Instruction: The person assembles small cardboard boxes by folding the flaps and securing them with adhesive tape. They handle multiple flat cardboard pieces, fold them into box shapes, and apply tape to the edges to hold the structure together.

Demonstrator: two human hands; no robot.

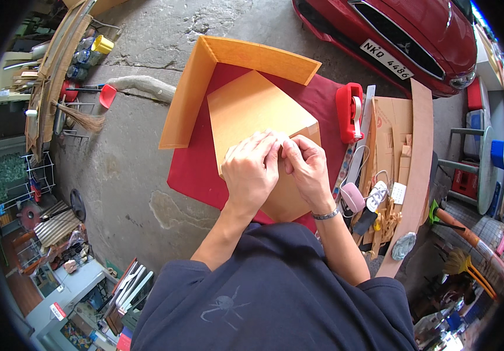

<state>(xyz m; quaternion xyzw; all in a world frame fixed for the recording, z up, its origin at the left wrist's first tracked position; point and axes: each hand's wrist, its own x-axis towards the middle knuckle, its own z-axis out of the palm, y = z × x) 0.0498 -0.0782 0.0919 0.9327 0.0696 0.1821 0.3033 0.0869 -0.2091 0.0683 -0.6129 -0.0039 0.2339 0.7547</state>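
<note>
A tan cardboard box (pixel 258 105) stands at an angle in front of me on a red cloth (pixel 196 175). Both my hands meet over its near upper edge. My left hand (pixel 251 167) is closed, with its fingers bent at the edge of the box. Close against it, my right hand (pixel 307 167) has thumb and fingertips pinched together; what lies between them is too small to make out. A small strip of tape (pixel 312 127) shows at the box's right corner. Behind the box an L-shaped tan board (pixel 189 99) stands upright on the cloth.
A red tape dispenser (pixel 350 114) sits at the cloth's right edge. Beyond it lie flattened cardboard (pixel 393 117), wood scraps, a pink pouch-like item (pixel 353 197) and a long board (pixel 416 193). A red car (pixel 410 41) is parked far right. A broom (pixel 82 117) lies left.
</note>
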